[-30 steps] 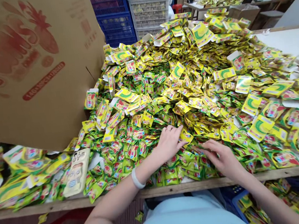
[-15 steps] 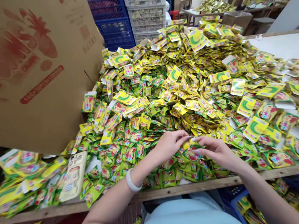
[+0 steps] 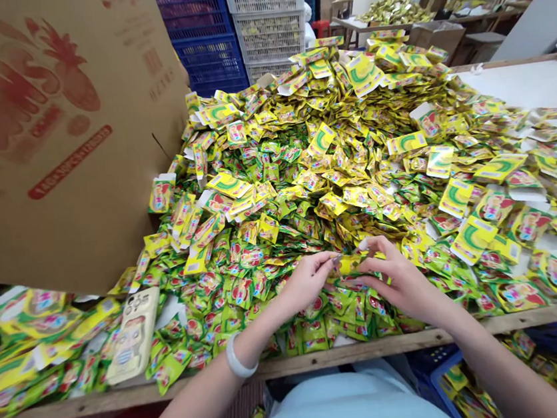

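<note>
Yellow packet (image 3: 349, 264) sits between the two hands, just above the heap near the front of the bench (image 3: 336, 358). The left hand (image 3: 308, 285), with a white band (image 3: 236, 357) around its wrist, pinches the packet's left end between thumb and forefinger. The right hand (image 3: 395, 277) is half curled about the other end, thumb below and fingers above; whether it grips, I cannot tell.

Green packets (image 3: 242, 292) lie thickly under and beside both hands, and a taller mound of yellow packets (image 3: 364, 129) rises behind them, with printed boxes (image 3: 365, 74) scattered over it. On the left, a large carton (image 3: 70, 145) with red print stands near a phone-shaped cream case (image 3: 133, 336). Below the bench's right side, a blue crate (image 3: 429, 374) holds more packets. Stacked white crates (image 3: 269, 30) stand beyond the mound.
</note>
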`<state>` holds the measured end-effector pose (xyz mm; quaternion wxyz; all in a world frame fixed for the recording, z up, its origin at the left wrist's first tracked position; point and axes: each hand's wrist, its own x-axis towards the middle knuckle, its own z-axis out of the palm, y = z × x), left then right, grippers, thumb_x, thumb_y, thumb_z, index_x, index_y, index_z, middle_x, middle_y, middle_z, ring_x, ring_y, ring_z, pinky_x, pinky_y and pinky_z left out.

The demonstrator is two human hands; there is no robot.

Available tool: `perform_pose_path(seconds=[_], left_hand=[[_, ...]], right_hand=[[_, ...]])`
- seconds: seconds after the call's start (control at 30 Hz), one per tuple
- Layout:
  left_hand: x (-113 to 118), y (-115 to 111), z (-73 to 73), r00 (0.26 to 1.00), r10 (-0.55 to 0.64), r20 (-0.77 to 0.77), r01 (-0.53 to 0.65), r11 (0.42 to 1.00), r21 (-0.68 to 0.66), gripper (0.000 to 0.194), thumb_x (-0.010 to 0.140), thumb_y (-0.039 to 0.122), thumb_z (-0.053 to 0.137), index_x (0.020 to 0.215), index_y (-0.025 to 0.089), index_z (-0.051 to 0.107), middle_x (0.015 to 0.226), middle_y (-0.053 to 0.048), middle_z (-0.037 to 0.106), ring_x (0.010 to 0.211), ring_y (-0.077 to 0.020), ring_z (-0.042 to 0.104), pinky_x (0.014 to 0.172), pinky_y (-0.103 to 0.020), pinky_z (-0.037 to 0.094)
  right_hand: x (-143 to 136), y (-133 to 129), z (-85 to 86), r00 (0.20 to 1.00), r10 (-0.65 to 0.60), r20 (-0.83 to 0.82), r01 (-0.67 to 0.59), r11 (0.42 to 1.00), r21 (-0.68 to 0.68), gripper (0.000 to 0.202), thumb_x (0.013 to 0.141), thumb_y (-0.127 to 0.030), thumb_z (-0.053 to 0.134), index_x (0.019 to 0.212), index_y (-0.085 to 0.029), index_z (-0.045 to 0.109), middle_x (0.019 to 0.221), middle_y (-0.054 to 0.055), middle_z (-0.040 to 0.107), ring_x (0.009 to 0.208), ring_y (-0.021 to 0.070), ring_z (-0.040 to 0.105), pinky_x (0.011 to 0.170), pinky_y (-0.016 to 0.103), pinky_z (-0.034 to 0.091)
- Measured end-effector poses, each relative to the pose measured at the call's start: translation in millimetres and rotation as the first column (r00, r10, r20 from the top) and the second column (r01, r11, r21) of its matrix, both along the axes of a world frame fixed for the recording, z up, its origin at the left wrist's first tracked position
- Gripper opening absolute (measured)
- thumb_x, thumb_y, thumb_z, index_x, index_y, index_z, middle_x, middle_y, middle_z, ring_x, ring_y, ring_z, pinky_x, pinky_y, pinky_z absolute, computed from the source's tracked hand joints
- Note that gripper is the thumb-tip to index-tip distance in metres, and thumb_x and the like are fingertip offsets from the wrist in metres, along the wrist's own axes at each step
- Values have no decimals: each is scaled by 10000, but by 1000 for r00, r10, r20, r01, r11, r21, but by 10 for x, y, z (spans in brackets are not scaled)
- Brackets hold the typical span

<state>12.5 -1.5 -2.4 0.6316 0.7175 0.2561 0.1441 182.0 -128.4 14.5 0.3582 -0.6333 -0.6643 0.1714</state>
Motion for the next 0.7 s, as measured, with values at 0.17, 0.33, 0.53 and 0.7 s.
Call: perform_pose_path(seconds=[0.17, 0.33, 0.53, 0.7], left_hand=[[-33, -15, 93, 985, -170, -10, 170, 979, 115, 347, 937, 482, 496, 969, 164, 631, 785, -3, 549, 716, -147, 493, 661, -255, 439], [-96, -45, 91, 984, -179, -10, 179, 983, 33, 500, 887, 360, 630, 1335, 200, 476, 741, 35, 494, 616, -108, 426, 583, -216, 378], [-83, -144, -16, 990, -137, 30, 140, 985, -100, 902, 903, 258, 587, 1548, 213, -42, 857, -18, 643, 557, -91, 483, 548, -206, 384], [-167, 179, 177, 984, -46, -171, 122, 875, 468, 715, 916, 405, 600, 1521, 206, 276, 927, -58, 701, 788, -189, 629, 763, -315, 495]], right_hand=[[30, 144, 77, 998, 64, -1, -64, 994, -85, 105, 911, -190, 585, 806, -193, 592, 1048, 77, 591, 939, 196, 607, 810, 346, 509], [16, 200, -102, 925, -118, -361, 64, 985, -159, 250, 819, -347, 710, 945, -206, 546, 944, 40, 632, 765, 151, 584, 647, 267, 497], [-153, 147, -402, 624, -102, -775, -118, 968, -223, 407, 818, -458, 705, 1134, -206, 658, 1031, 80, 723, 919, 199, 679, 819, 328, 552], [-130, 123, -484, 469, -305, -829, 179, 952, -249, 342, 751, -485, 774, 902, -184, 714, 746, 18, 709, 627, 144, 656, 545, 221, 531]])
